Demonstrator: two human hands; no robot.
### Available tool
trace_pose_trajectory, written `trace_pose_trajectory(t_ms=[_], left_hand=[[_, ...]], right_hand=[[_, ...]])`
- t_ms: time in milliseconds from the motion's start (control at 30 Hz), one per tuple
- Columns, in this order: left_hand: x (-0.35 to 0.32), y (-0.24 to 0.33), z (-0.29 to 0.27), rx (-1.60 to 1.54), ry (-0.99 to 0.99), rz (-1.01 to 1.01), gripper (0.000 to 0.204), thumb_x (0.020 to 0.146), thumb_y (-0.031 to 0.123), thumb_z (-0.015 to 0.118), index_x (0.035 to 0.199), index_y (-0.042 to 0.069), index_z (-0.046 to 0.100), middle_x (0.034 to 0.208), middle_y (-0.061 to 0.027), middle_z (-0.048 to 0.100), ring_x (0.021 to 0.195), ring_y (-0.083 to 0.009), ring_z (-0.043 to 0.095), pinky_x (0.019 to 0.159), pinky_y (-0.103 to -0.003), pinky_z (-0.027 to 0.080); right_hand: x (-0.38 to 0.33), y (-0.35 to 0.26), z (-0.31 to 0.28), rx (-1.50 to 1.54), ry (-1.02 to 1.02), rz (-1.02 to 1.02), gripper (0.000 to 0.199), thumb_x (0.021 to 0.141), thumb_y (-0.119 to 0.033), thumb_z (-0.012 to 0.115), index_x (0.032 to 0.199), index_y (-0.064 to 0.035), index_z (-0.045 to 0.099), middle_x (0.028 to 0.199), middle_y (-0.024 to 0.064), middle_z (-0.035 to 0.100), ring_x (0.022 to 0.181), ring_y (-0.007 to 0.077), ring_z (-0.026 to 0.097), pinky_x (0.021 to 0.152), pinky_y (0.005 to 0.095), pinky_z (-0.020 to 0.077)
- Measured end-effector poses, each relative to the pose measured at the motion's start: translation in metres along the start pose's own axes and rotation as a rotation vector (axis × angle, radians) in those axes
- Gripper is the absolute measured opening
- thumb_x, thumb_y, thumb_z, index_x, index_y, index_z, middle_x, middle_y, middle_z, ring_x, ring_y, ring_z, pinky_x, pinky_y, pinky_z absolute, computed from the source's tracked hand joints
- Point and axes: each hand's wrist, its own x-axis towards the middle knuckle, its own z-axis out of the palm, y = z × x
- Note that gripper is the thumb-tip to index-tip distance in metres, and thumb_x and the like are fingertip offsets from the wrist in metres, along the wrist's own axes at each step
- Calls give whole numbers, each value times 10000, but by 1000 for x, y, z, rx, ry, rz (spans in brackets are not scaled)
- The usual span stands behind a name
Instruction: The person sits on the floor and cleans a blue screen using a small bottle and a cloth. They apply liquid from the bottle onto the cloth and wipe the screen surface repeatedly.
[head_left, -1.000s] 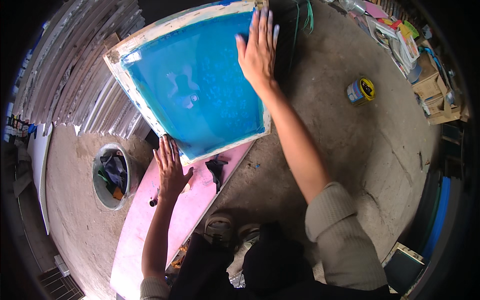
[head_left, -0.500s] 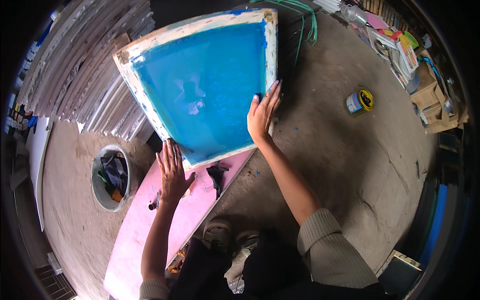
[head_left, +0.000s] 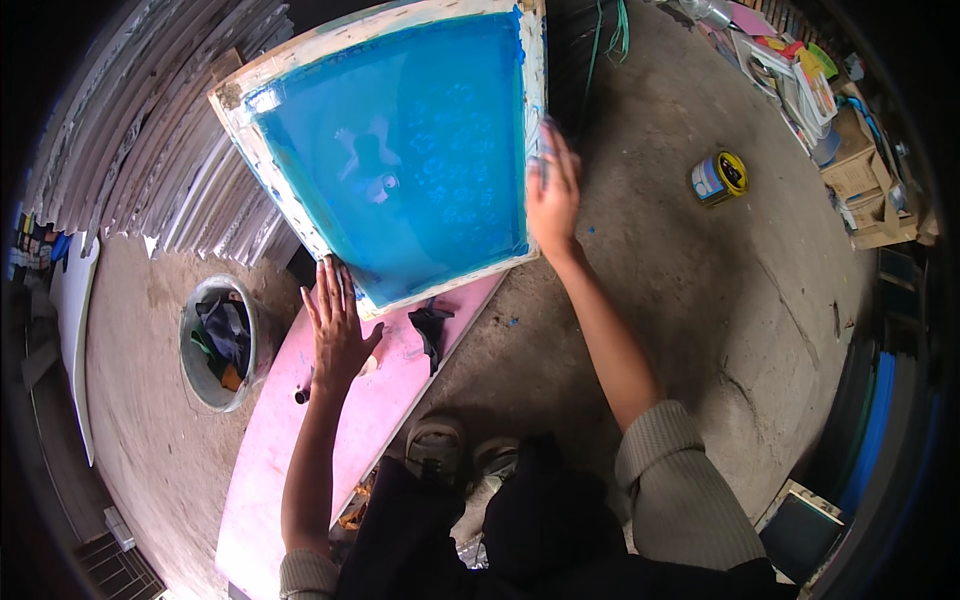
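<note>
A large blue screen (head_left: 390, 150) in a pale, paint-stained wooden frame (head_left: 285, 190) is lying over the far end of the long pink desk (head_left: 290, 470), reaching out ahead of the left grip (head_left: 340, 325). That grip is spreading released, touching the near-left corner; the right grip (head_left: 554, 205) is blurring at the right edge, whether grasping it I cannot tell.

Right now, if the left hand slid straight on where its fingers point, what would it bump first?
Probably the whitish frame around the blue screen. The left hand looks right at the frame's lower left edge, maybe touching, though depth is hard to tell.
</note>
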Motion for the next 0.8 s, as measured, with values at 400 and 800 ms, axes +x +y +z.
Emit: trace_pose_trajectory(t_ms=[400, 800], left_hand=[[0, 0, 5, 25, -11, 10, 1107, 669, 411, 737, 1428, -50, 77, 1486, -271, 34, 1395, -387, 36, 1094, -581, 88], [5, 12, 2, -3, 29, 6, 1096, 640, 366, 780, 1421, -51, 134, 1483, -256, 109, 1392, -372, 105, 1093, -563, 144]], right_hand=[[-144, 115, -10, -404, -487, 416, 364, 708, -134, 713, 1016, 6, 579, 979, 187, 592, 933, 356, 560, 813, 415, 453], [-126, 117, -21, -329, -307, 557, 301, 729, -106, 680, 990, -26, 554, 959, 147, 579, 959, 325, 547, 824, 417, 438]])
